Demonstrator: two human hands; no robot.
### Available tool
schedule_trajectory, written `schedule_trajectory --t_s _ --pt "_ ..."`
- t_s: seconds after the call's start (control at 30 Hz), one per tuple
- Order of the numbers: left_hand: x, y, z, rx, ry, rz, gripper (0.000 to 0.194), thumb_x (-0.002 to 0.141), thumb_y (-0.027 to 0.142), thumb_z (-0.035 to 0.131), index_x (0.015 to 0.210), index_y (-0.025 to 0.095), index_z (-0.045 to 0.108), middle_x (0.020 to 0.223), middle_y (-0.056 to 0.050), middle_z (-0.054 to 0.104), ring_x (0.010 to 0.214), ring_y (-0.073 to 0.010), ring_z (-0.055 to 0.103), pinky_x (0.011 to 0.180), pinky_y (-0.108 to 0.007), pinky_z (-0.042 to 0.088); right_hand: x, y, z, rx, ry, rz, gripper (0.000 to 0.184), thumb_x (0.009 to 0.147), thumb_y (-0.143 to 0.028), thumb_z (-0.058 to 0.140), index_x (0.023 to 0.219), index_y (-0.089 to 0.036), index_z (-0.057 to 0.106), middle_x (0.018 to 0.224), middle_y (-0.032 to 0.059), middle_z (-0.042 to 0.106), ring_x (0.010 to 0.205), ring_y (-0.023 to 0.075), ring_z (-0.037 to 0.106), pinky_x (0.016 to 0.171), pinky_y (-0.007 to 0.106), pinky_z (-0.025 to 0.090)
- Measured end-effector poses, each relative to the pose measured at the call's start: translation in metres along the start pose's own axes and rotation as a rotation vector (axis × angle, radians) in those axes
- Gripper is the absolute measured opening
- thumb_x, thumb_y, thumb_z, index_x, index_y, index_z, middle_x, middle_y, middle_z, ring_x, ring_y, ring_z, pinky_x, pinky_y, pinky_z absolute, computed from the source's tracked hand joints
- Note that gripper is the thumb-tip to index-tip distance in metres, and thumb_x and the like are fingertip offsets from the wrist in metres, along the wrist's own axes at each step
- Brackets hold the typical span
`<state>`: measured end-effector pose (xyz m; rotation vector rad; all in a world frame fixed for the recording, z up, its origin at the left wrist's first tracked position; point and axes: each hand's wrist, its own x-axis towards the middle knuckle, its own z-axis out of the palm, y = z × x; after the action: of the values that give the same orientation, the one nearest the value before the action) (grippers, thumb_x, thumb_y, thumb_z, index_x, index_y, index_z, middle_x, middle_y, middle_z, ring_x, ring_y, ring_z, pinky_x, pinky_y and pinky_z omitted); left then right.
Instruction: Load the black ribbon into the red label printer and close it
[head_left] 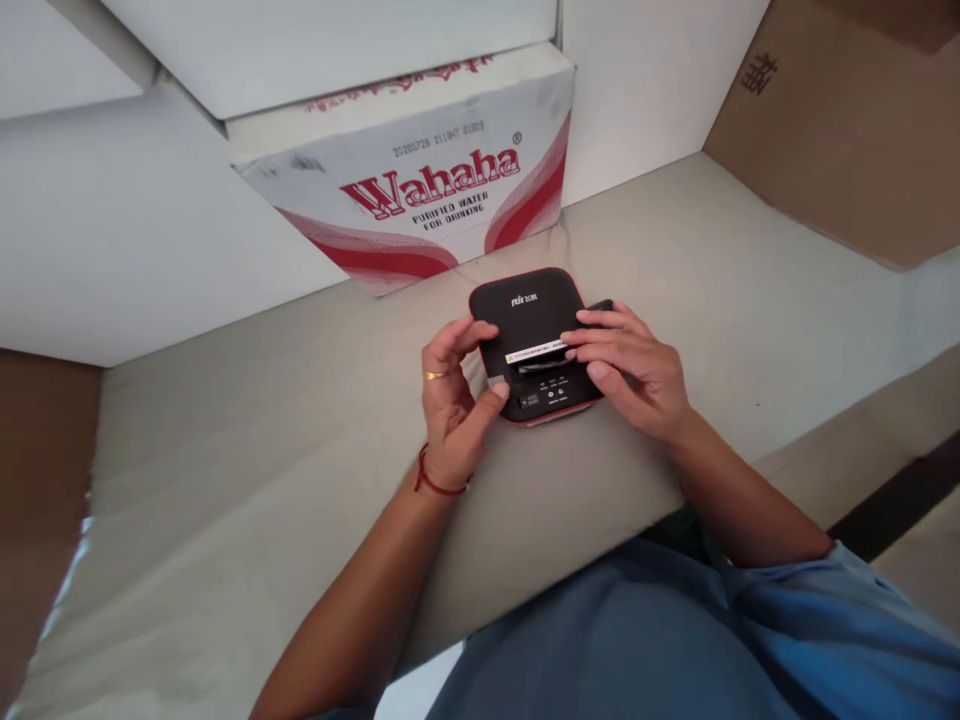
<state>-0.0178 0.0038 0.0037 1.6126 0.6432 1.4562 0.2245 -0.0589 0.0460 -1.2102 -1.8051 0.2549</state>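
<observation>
A black, rounded-square device (517, 325) with a red rim lies on the cloth-covered surface. Its top has a slot, a white label with a yellow warning mark, small printed symbols and white lettering. My left hand (456, 395) grips the left side, thumb on the near corner and fingertips on the upper face. The fingers of my right hand (637, 370) are bent over the right side, tips at the end of the slot and label. A dark piece (600, 304) pokes out beyond the right fingertips; what it belongs to is unclear.
A white and red water carton (450, 190) stands just behind the device, between white boxes (637, 90). A brown cardboard box (847, 130) is at the far right, and a brown panel (45, 500) at the left. The beige cloth (225, 480) has creases.
</observation>
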Motion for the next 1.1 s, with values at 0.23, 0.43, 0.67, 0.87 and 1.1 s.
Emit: schedule_trajectory --t_s 0.23,0.43,0.67,0.87,1.1 --pt "-0.003 -0.013 -0.001 -0.277 0.0 -0.306 0.091 0.075 0.059 0.093 0.158 0.051 0.055 0.18 0.006 0.04 0.177 -0.0362 0.02 0.145 -0.059 0.016 -0.01 0.005 0.005 0.141 0.028 -0.17 0.027 0.108 -0.033 0.059 0.112 -0.035 0.086 0.122 0.001 0.088 0.143 0.0299 0.069 0.131 0.061 0.041" --pt "-0.008 -0.015 0.005 -0.428 -0.02 -0.388 0.095 0.078 0.048 0.091 0.163 0.052 0.048 0.184 0.008 0.034 0.179 -0.0335 0.014 0.148 -0.055 0.01 -0.012 0.002 0.008 0.051 0.067 -0.196 0.028 0.107 -0.031 0.06 0.11 -0.035 0.087 0.121 0.0014 0.087 0.136 0.031 0.07 0.119 0.059 0.054" --pt "-0.007 -0.019 0.002 -0.433 -0.053 -0.382 0.105 0.078 0.046 0.094 0.167 0.054 0.039 0.187 0.007 0.028 0.18 -0.0331 0.01 0.147 -0.055 0.008 -0.01 -0.004 0.01 -0.052 0.115 -0.289 0.023 0.106 -0.028 0.062 0.114 -0.029 0.084 0.127 0.0071 0.085 0.13 0.0312 0.069 0.105 0.055 0.06" --pt "-0.01 -0.028 0.004 -0.401 -0.064 -0.34 0.11 0.08 0.054 0.093 0.17 0.056 0.031 0.19 0.006 0.021 0.18 -0.0316 0.008 0.147 -0.054 0.01 -0.02 -0.006 0.012 -0.256 0.202 -0.409 0.033 0.1 -0.027 0.074 0.132 -0.033 0.08 0.112 0.0009 0.086 0.103 0.0251 0.067 0.089 0.045 0.057" --pt "-0.012 -0.038 0.006 -0.436 -0.06 -0.348 0.097 0.081 0.056 0.091 0.166 0.046 0.045 0.187 0.0 0.031 0.176 -0.0337 0.025 0.143 -0.054 0.027 -0.001 -0.021 -0.001 -0.23 -0.028 -0.177 0.026 0.106 -0.04 0.064 0.092 -0.031 0.084 0.096 0.0027 0.083 0.082 0.0228 0.068 0.081 0.044 0.052"
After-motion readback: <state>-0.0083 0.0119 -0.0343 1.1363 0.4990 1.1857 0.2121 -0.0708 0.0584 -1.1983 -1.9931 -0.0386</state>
